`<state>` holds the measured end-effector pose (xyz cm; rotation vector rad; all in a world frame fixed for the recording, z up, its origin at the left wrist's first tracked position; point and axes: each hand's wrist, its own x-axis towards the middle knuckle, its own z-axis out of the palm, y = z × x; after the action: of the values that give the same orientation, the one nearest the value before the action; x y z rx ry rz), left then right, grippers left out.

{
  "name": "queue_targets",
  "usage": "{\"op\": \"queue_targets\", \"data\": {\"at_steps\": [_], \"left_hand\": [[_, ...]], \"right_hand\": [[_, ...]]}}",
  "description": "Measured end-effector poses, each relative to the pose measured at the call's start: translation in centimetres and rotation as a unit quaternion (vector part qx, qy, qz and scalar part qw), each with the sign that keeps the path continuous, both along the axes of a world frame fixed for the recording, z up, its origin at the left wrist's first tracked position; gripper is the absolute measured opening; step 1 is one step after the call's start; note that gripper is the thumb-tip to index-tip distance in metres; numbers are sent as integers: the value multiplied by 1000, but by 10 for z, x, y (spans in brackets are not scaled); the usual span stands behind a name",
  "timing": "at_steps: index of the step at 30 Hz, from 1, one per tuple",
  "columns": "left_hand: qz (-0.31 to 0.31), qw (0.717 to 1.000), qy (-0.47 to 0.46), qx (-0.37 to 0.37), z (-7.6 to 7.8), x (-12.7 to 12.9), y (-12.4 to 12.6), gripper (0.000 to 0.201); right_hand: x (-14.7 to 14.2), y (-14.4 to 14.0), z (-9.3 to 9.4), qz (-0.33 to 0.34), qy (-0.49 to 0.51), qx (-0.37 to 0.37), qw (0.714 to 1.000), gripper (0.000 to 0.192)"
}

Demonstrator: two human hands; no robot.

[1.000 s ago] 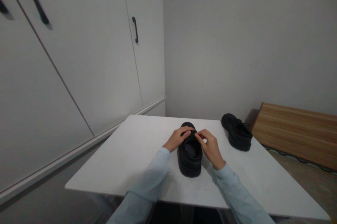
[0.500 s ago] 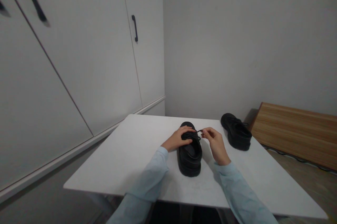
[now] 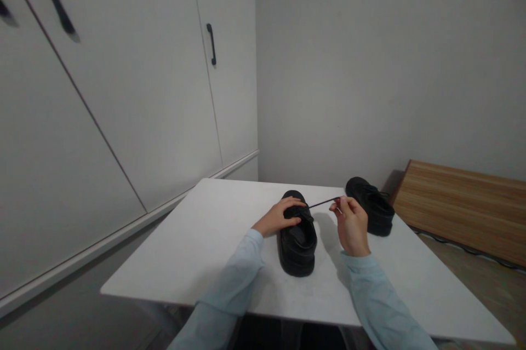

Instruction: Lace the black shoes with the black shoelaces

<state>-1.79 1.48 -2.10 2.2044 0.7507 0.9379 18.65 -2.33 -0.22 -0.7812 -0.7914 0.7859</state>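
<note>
Your right hand [image 3: 352, 228] pinches the lace [image 3: 322, 203] right of the nearer shoe [image 3: 297, 263]; your left hand [image 3: 276, 219] lies spread on top. This looks like lace-pulling; the next move wants steady tension.

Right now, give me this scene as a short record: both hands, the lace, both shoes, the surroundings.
Left hand: over the laced part of the nearer shoe
Right hand: pinching a lace
Lace: black, running nearly straight from the nearer shoe to the right hand
Nearer shoe: black, upright on the white table, toe pointing away
Other shoe: black, upright, near the table's right edge
Surroundings: white cabinets left, wood-grained panel right
</note>
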Motion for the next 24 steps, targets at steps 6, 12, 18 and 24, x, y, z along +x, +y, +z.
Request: {"op": "queue_targets", "data": {"at_steps": [6,12,18,24], "left_hand": [[-5,1000,-3,5,2,0,-1,44],[-4,1000,-1,-4,2,-1,0,45],[-2,1000,-11,-27,3,-3,-2,47],[33,997,-60,-41,9,-2,-6,32]], "right_hand": [[-5,0,-1,-52,16,51,997,24],[-5,0,-2,-104,17,64,992,26],[4,4,0,-161,52,87,982,28],[-2,0,-2,-93,-84,33,992,24]]}}
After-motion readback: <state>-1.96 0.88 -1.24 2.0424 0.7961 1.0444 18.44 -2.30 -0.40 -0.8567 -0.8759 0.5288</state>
